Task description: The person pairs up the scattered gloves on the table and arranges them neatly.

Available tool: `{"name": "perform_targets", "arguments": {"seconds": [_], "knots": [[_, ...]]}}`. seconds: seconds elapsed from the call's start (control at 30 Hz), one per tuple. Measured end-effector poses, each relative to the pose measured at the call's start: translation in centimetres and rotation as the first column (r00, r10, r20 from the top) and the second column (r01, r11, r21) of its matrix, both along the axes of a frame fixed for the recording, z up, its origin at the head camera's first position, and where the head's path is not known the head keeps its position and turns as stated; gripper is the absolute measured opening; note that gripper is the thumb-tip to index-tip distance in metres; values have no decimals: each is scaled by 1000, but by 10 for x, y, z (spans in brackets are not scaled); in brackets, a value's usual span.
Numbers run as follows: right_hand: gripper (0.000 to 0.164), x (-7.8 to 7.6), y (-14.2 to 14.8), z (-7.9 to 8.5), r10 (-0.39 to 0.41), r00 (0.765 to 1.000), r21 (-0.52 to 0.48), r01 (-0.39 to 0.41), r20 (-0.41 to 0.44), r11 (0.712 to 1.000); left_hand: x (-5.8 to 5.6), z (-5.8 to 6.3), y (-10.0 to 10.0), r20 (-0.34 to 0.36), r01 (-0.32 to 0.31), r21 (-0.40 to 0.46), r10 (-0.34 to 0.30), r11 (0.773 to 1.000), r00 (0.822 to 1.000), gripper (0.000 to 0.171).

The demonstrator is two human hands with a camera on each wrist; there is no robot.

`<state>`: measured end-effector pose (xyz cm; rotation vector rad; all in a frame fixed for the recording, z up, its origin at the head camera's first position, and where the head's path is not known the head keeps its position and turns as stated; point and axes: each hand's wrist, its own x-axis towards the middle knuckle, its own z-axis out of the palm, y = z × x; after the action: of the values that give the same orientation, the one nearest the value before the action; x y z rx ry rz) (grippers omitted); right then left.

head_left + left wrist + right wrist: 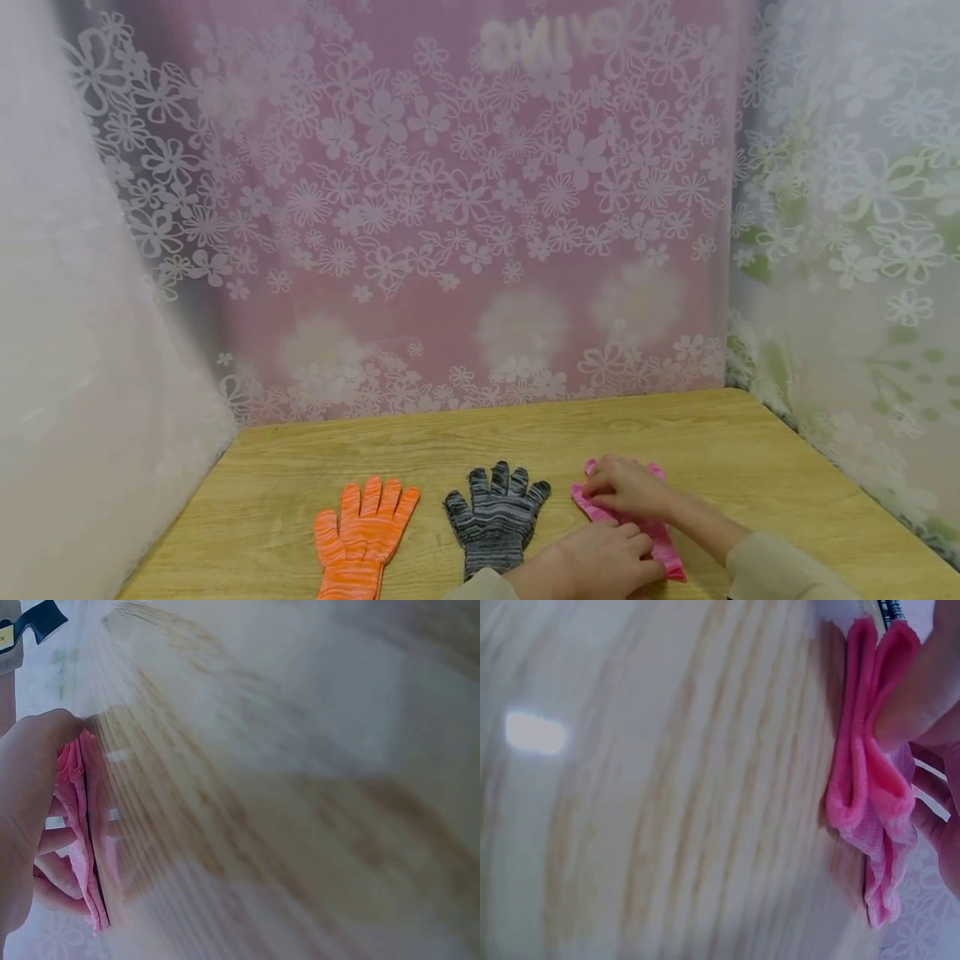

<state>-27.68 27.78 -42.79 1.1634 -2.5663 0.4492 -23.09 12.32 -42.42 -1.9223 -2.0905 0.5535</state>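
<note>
A pink knitted glove (663,546) lies on the right part of the table, partly covered by both hands. My right hand (633,490) bends over its finger end, the fingertips pinching the fabric near its left edge. Lower down, my left hand (592,558) holds the glove by the cuff end with curled fingers. In the left wrist view, pink fabric (82,802) shows between the thumb and fingers. The right wrist view shows the thumb (922,697) against the layered, gaping pink cuffs (851,750).
A grey-black striped glove (497,521) lies flat left of the hands, fingers pointing away. Farther left is an orange glove (367,537), also flat. The wooden table (420,437) is bordered by flower-patterned sheets (465,250) at the back and sides.
</note>
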Motion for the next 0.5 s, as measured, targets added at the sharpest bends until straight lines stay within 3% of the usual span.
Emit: {"name": "perform_targets", "arguments": {"seconds": [0.27, 0.5], "knots": [[12, 4, 17, 7, -20, 994, -43, 15, -109, 999, 2, 2, 0, 20, -17, 4, 17, 1000, 1000, 32], [18, 10, 23, 8, 161, 977, 65, -154, -138, 986, 2, 3, 0, 43, -42, -12, 43, 999, 998, 34]]}}
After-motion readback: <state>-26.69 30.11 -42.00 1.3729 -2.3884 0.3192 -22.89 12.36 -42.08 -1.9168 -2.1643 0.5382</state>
